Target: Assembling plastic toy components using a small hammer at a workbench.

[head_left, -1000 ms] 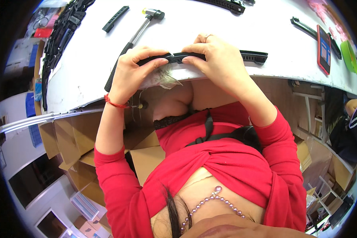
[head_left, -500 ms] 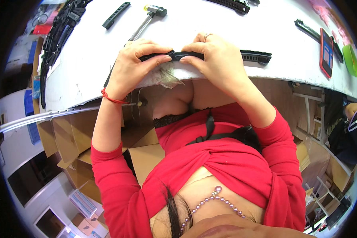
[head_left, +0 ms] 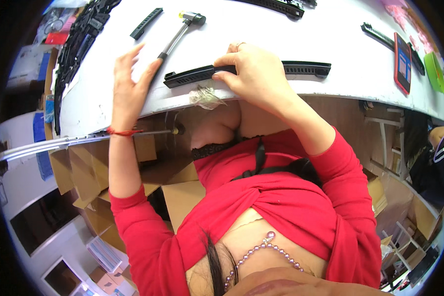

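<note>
A long black slotted plastic strip (head_left: 306,69) lies across the near part of the white table, sticking out on both sides of my right hand (head_left: 256,71). That hand pinches it near the middle between thumb and fingers. My left hand (head_left: 129,86), with a red string bracelet at the wrist, is off the strip with thumb and fingers apart. It is beside the dark handle of a hammer (head_left: 175,38), whose black and yellow head points away from me. The handle's lower end is partly hidden by the hand.
A short black slotted piece (head_left: 147,23) lies beyond the hammer. Black parts are piled (head_left: 81,44) along the left edge. Another black strip (head_left: 278,7) is at the far side. Right are a red phone (head_left: 402,64) and a green tray (head_left: 435,74). Clear crumpled plastic (head_left: 205,97) hangs at the near edge.
My left hand has let go of the strip and moved left, its fingers now spread by the hammer handle. My right hand still holds the strip, slightly further left.
</note>
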Demonstrator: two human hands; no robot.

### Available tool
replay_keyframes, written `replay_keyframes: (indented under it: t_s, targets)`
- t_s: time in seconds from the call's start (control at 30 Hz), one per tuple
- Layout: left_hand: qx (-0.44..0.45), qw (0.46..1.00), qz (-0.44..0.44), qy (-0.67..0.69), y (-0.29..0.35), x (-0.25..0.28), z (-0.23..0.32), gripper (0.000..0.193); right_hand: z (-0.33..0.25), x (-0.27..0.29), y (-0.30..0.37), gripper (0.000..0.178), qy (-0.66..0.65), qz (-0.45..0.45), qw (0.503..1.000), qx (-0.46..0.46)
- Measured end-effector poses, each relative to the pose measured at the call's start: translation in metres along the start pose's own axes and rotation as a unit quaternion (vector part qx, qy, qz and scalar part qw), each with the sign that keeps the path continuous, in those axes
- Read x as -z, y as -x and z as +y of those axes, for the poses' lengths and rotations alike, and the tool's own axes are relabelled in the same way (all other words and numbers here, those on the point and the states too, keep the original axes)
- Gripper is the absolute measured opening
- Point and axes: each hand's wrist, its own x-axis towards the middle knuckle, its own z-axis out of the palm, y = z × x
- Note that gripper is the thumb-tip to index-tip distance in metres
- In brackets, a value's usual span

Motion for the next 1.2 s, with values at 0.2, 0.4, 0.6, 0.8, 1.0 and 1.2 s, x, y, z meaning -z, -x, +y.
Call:
replay_keyframes:
  t_s: [0.2,0.4,0.6,0.8,1.0,1.2]
  targets:
    - [0.236,0.939,-0.188,0.165,0.036,0.034,-0.037,0.035,0.003,-0.005,-0.006,0.022,0.023,0.035,0.999,-0.012]
    - [0.195,0.965,-0.174,0.010,0.054,0.026,0.009,0.049,0.003,-0.005,-0.011,0.023,0.037,0.050,0.998,-0.021]
    - [0.271,0.941,-0.158,0.127,0.051,0.018,-0.011,0.020,-0.002,-0.004,-0.012,0.023,0.036,0.037,0.999,-0.018]
    - [0.218,0.946,-0.136,0.198,0.051,0.073,0.040,0.053,0.006,-0.008,-0.012,0.024,0.038,0.027,0.999,-0.018]
    - [0.081,0.992,-0.063,0.072,0.086,0.064,0.069,0.053,0.006,-0.008,-0.010,0.024,0.033,0.052,0.998,-0.030]
    - [0.161,0.971,0.029,0.172,0.076,0.087,0.088,0.050,0.007,-0.010,-0.012,0.026,0.040,0.055,0.998,-0.011]
